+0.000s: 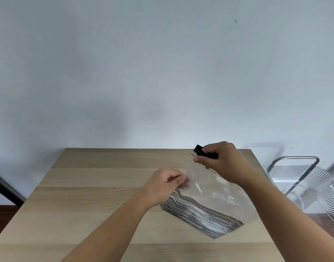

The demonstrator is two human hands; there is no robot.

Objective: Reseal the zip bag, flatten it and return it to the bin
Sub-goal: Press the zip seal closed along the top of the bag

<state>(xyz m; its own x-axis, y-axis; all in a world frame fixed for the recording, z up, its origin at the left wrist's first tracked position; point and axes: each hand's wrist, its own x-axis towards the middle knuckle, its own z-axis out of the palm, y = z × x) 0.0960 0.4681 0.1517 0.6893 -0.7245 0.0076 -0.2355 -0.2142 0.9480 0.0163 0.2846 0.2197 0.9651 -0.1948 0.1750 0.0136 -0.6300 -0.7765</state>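
Wooden table, pale wall; both hands' fingers pinch zip bag.

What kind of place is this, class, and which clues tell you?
Probably a plain room at home or in an office: a light wooden table against a bare pale wall, with a clear plastic chair beside it.

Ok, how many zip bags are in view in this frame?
1. The clear zip bag with a striped bottom is over the right side of the table, held by the left hand and the right hand at its black slider. No bin shows.
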